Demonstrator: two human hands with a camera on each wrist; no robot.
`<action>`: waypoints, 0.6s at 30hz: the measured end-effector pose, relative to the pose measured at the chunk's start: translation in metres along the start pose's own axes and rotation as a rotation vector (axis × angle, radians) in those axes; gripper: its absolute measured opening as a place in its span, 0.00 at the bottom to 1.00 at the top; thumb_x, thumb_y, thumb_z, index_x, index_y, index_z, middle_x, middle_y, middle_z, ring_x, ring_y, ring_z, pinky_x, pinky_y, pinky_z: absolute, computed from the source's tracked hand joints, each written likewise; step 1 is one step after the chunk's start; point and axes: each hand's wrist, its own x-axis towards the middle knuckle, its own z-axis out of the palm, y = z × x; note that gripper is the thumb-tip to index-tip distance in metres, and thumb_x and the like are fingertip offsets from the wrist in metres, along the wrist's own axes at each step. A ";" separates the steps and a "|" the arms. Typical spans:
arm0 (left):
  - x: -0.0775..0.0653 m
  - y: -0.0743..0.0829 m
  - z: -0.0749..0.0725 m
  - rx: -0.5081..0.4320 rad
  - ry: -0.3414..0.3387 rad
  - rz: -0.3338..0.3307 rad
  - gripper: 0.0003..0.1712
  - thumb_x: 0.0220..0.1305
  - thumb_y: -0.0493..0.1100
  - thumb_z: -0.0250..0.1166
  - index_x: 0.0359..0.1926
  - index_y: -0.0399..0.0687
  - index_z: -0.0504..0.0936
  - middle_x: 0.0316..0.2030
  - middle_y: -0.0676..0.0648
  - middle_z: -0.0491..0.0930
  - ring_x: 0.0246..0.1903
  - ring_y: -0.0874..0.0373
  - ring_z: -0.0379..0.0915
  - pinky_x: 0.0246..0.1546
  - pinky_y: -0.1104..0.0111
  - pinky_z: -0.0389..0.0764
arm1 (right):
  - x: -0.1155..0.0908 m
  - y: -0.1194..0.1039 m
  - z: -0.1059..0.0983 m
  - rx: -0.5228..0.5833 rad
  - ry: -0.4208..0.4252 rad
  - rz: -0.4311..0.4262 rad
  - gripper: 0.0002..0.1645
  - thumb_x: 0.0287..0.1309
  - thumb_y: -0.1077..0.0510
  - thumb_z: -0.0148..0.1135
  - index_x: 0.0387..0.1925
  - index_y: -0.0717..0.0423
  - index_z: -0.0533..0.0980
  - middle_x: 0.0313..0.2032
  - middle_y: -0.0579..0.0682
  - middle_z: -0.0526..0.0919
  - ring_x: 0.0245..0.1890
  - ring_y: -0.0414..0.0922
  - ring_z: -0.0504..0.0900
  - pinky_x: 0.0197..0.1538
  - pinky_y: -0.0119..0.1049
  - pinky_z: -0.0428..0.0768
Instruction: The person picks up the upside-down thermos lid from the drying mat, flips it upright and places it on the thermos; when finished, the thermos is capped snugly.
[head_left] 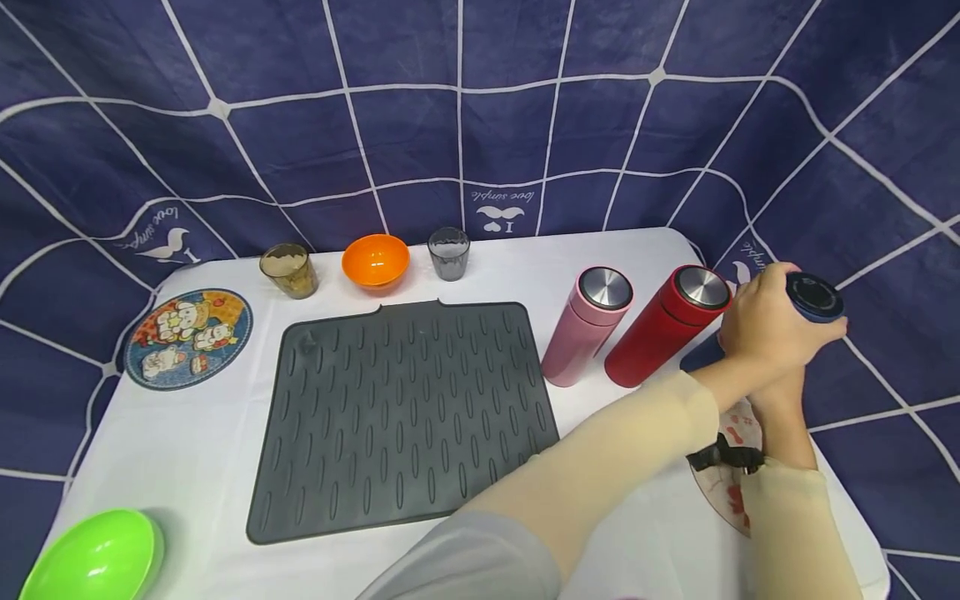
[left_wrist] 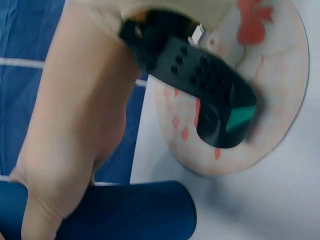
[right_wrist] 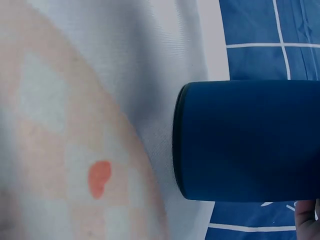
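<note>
Both hands are on a dark blue thermos flask [right_wrist: 245, 140], which leans at the far right edge of the table. My left hand [head_left: 772, 321] grips its upper part, just below the dark lid [head_left: 816, 297]. Crossing under the left wrist, my right hand [left_wrist: 57, 195] curls round the flask body [left_wrist: 135, 210]; in the head view it is mostly hidden behind the left hand. A red flask [head_left: 663, 329] stands just left of the hands, with a pink flask [head_left: 585, 329] beside it. The flask's base overlaps the white table in the right wrist view.
A round patterned mat [head_left: 723, 492] lies under the right forearm. A grey ribbed drying mat [head_left: 405, 408] covers the middle. Behind it stand an amber glass [head_left: 292, 273], an orange bowl [head_left: 377, 262] and a grey glass [head_left: 449, 254]. Leftward are a cartoon mat [head_left: 187, 337] and a green bowl [head_left: 97, 558].
</note>
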 end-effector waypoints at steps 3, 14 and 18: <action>0.007 -0.003 -0.005 0.020 -0.041 0.044 0.40 0.32 0.73 0.71 0.51 0.82 0.67 0.39 0.77 0.73 0.38 0.80 0.67 0.26 0.84 0.60 | 0.004 -0.002 0.001 -0.112 0.001 -0.077 0.32 0.42 0.68 0.64 0.52 0.50 0.70 0.38 0.19 0.66 0.44 0.20 0.63 0.54 0.18 0.59; 0.016 -0.005 -0.009 -0.022 -0.148 0.112 0.39 0.33 0.69 0.73 0.51 0.78 0.70 0.39 0.77 0.73 0.38 0.83 0.67 0.35 0.89 0.61 | 0.012 -0.010 0.002 0.002 -0.042 0.143 0.25 0.49 0.65 0.66 0.47 0.41 0.72 0.37 0.28 0.73 0.41 0.28 0.68 0.44 0.14 0.63; 0.018 -0.005 -0.010 -0.021 -0.171 0.102 0.39 0.33 0.69 0.73 0.51 0.80 0.69 0.39 0.78 0.73 0.38 0.83 0.67 0.34 0.90 0.61 | 0.012 -0.009 0.002 -0.014 -0.054 0.148 0.25 0.49 0.64 0.66 0.47 0.40 0.72 0.37 0.27 0.73 0.41 0.28 0.68 0.43 0.15 0.63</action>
